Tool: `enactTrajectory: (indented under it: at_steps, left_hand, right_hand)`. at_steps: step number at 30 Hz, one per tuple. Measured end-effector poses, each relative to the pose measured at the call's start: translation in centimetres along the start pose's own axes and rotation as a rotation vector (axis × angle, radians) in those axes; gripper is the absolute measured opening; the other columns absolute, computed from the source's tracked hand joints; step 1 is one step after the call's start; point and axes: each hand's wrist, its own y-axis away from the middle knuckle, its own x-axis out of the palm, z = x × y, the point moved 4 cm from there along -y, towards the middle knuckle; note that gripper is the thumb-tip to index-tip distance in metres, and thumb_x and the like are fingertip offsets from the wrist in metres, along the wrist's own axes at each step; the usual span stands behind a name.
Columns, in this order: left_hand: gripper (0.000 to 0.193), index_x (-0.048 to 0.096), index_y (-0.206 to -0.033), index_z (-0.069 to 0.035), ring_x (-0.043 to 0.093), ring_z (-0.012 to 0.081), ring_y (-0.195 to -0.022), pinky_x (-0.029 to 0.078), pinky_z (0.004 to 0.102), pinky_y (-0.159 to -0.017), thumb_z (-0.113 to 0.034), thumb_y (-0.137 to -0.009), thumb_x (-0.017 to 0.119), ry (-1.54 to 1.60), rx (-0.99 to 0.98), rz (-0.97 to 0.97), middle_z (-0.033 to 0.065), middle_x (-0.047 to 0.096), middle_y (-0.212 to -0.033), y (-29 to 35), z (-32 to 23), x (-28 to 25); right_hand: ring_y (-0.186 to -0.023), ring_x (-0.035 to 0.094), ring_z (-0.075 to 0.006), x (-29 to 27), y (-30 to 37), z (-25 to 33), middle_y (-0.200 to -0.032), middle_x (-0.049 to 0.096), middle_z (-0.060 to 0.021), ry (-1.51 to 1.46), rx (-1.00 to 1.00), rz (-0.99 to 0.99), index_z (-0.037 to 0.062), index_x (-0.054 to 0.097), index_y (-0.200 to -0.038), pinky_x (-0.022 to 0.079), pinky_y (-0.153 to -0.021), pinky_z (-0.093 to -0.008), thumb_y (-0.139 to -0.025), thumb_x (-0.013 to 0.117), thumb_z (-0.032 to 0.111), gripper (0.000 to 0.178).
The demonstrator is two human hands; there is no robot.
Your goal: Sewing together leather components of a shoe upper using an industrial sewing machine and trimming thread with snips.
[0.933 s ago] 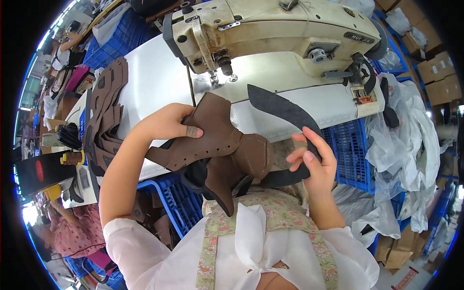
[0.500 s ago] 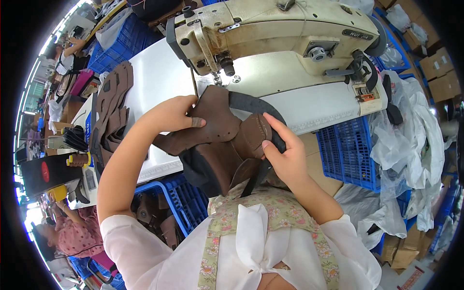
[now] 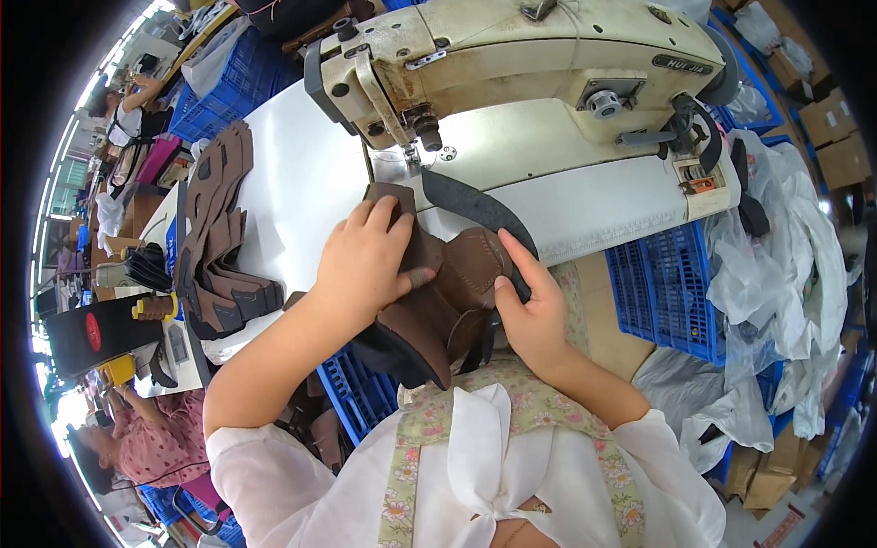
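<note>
The upper [image 3: 469, 271], beside a black strip [image 3: 476, 205], was held at the tabletop's [image 3: 290, 173] front edge, pinched by the right hand [image 3: 537, 315] and partly covered by the left hand [image 3: 361, 265], whose grip could not be told, with brown pieces [image 3: 212, 242] piled near the left edge.

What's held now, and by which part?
A brown leather piece: right hand pinches its stitched right end; left hand covers its upper flap, grip unclear.

The foreground has two hands [image 3: 361, 265] [image 3: 533, 300], one workpiece [image 3: 470, 265], one sewing machine [image 3: 516, 68].
</note>
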Motion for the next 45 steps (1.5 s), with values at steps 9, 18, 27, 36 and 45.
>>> enactTrajectory:
  at_steps: [9,18,27,36,45]
  left_hand:
    - [0.1,0.04,-0.145,0.001,0.026,0.0424,-0.144,0.03,0.0503,-0.114,-0.063,-0.074,0.07,-0.039,0.208,-0.017,0.0235,0.03,-0.155,1.1,1.6,5.4]
    - [0.087,0.042,-0.144,-0.001,0.03,0.04,-0.143,0.028,0.0496,-0.116,-0.051,-0.078,0.071,-0.178,0.216,-0.105,0.0221,0.033,-0.154,0.0,1.9,7.0]
    - [0.075,0.052,-0.132,-0.004,0.036,0.0393,-0.14,0.032,0.0504,-0.114,-0.027,-0.065,0.078,-0.226,0.157,-0.065,0.0212,0.039,-0.149,-1.9,2.6,5.9]
    - [0.061,0.06,-0.124,0.002,0.037,0.0302,-0.14,0.035,0.045,-0.112,-0.032,-0.075,0.07,-0.284,0.27,0.074,0.0181,0.046,-0.147,-4.7,3.0,5.7]
    - [0.074,0.055,-0.131,0.0,0.041,0.03,-0.138,0.038,0.0401,-0.111,-0.027,-0.065,0.074,-0.198,0.256,0.114,0.0168,0.046,-0.146,-4.8,3.2,5.5]
  right_hand:
    - [-0.113,0.06,-0.0291,0.4,-0.9,-0.4,-0.123,0.062,-0.0198,0.041,-0.095,0.079,-0.0015,0.053,-0.136,0.043,-0.1,-0.0355,-0.089,0.059,0.001,0.047]
    - [-0.072,0.062,-0.0105,-4.7,-3.2,3.2,-0.116,0.066,-0.0132,-0.443,0.172,0.108,-0.0009,0.056,-0.134,0.053,-0.064,-0.0248,-0.095,0.057,0.004,0.039]
    - [-0.085,0.063,-0.0425,0.5,-3.3,-0.6,-0.092,0.063,-0.0265,0.319,0.116,0.229,-0.0021,0.06,-0.126,0.051,-0.074,-0.0472,-0.086,0.065,0.022,0.047]
    - [-0.09,0.066,-0.0317,0.7,-5.8,0.9,-0.112,0.064,-0.0228,1.027,-0.535,0.191,0.0052,0.07,-0.114,0.052,-0.074,-0.0418,-0.083,0.07,0.03,0.04]
    - [-0.098,0.063,-0.0297,7.3,-9.6,-1.0,-0.104,0.066,-0.0105,1.144,-0.209,0.768,0.0051,0.066,-0.116,0.051,-0.075,-0.0432,-0.084,0.066,0.024,0.037]
